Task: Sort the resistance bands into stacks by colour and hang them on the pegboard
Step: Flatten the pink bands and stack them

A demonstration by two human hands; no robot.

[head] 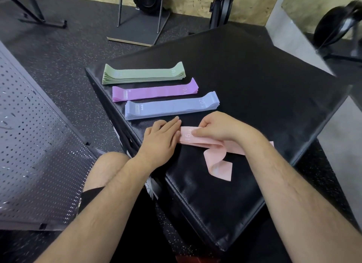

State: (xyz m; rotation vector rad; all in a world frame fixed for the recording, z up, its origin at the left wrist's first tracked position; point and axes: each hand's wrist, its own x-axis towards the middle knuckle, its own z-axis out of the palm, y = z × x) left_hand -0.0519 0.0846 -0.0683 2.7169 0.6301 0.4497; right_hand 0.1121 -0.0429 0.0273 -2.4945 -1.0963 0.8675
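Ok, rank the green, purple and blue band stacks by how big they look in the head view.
Largest: blue stack, though it lies nearest the camera.
Then: purple stack and green stack look alike, so they are left unranked.

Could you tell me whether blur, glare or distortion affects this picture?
Head view: centre sharp, the 20 on the blue stack readable; head view: corners smear, the black wheel top right blurred; head view: soft sheen on the black box, and wide-angle bending along the pegboard.
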